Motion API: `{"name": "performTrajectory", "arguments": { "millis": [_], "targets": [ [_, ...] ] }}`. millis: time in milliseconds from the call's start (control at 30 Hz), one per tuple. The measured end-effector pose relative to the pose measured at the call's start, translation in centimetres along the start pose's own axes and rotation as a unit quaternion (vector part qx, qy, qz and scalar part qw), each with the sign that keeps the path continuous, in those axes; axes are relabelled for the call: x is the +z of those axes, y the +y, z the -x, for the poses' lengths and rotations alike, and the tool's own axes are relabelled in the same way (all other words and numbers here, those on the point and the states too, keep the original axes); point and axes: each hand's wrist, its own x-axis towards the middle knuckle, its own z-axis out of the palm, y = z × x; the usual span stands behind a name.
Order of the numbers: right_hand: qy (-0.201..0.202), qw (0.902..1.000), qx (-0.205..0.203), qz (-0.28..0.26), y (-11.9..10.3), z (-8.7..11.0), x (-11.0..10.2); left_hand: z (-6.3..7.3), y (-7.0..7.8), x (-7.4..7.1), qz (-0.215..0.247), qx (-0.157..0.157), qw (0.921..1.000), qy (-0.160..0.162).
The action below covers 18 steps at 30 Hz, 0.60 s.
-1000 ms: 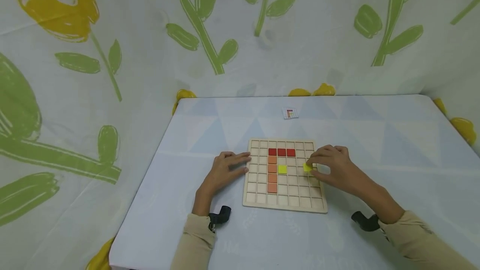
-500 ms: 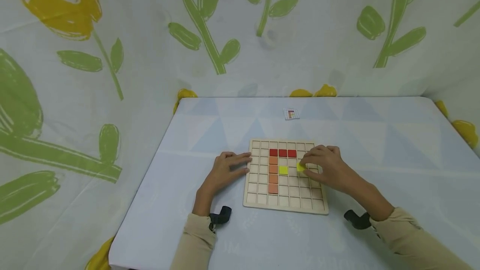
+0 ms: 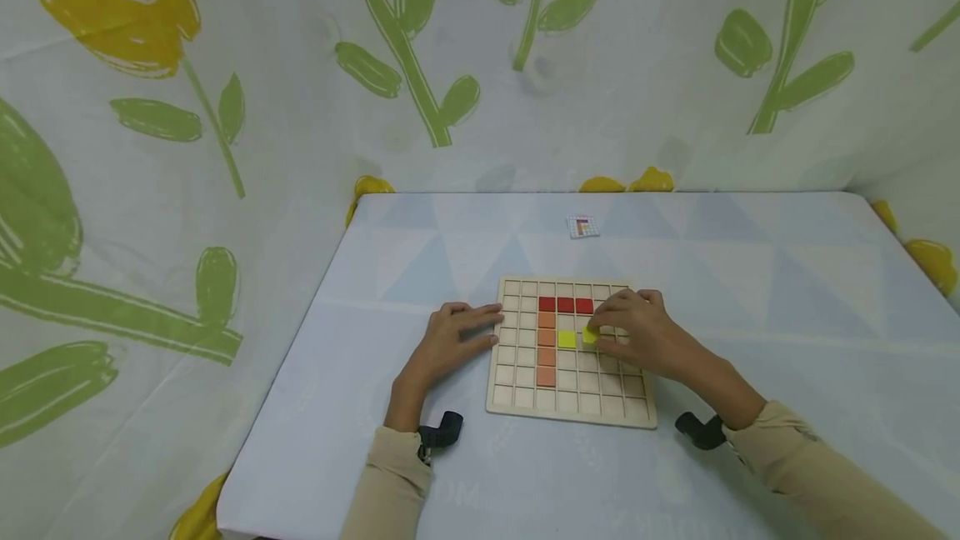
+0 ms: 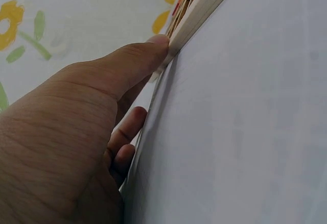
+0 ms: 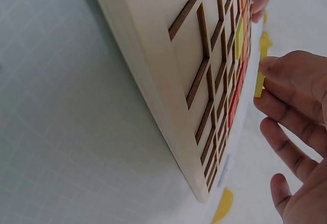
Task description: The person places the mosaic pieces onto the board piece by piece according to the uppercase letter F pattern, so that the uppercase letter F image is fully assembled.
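Observation:
A square wooden grid board (image 3: 517,397) lies on the table. Red tiles (image 3: 566,305) form a short row in it, and a column of orange tiles (image 3: 546,338) runs down from the row's left end. One yellow tile (image 3: 566,339) sits beside that column. Between thumb and fingertips, my right hand (image 3: 643,335) pinches another yellow tile (image 3: 589,335); the right wrist view shows this tile (image 5: 260,78) raised above the grid. My left hand (image 3: 448,342) rests with extended fingers against the board's left edge, its thumb (image 4: 148,55) touching the side.
Behind the board lies a small printed card (image 3: 582,227) with a coloured grid pattern. The table (image 3: 360,440) has a pale triangle-patterned cover. Floral cloth (image 3: 600,123) hangs behind and at the sides. Both wrists wear black devices (image 3: 442,430).
My right hand has moved left over the board with the pinched yellow tile, closer to the one lying in the grid. The left hand stays at the board's edge.

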Motion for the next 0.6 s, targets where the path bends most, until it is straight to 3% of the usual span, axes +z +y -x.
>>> {"name": "performTrajectory", "arguments": {
  "millis": [600],
  "targets": [
    [-0.018,0.9995,0.007,0.026,-0.18,-0.35,0.89,-0.03,0.10,0.01,0.004,-0.013,0.9999,0.001]
  ]
}}
